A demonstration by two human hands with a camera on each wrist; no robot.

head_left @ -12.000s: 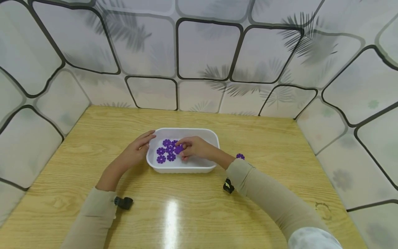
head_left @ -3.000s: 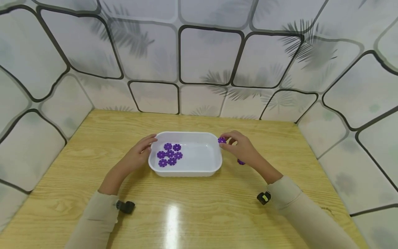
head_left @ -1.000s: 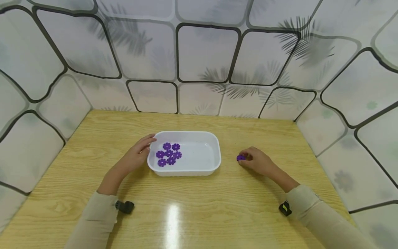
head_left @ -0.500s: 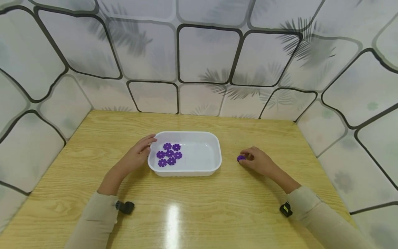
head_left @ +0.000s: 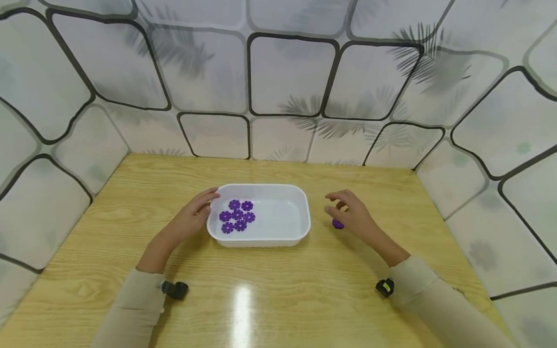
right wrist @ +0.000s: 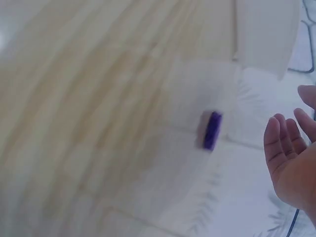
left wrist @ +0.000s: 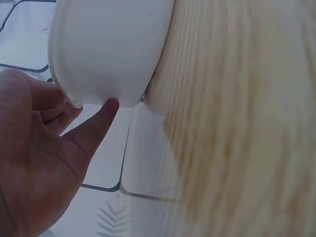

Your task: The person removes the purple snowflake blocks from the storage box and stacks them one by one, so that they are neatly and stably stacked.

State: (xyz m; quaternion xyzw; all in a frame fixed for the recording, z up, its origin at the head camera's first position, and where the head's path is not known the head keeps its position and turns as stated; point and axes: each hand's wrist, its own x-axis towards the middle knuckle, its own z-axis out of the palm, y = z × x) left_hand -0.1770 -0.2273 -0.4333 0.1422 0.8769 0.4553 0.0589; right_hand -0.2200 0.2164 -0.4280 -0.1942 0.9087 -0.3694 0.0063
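Observation:
A white plastic tray (head_left: 280, 217) stands mid-table, with several purple snowflake-shaped building discs (head_left: 237, 215) lying together at its left end. My left hand (head_left: 191, 212) holds the tray's left end: the fingers lie at the rim (left wrist: 57, 79), and in the left wrist view the thumb (left wrist: 101, 118) presses the outer wall. Right of the tray, my right hand (head_left: 350, 212) hovers with fingers spread and nothing in them. Partly below it, a purple disc piece (head_left: 337, 224) rests on the table; from the side in the right wrist view it looks thick, possibly stacked discs (right wrist: 212, 131).
The wooden table (head_left: 278, 299) meets patterned white walls (head_left: 291, 72) at the back and both sides. A small black wrist camera (head_left: 175, 290) sits on the left cuff, another wrist camera (head_left: 385, 287) on the right.
Three seconds ago my right hand pinched a disc beside the tray, then brought it down at the piece on the table. Now it has let go and lifted away. My left hand stays put.

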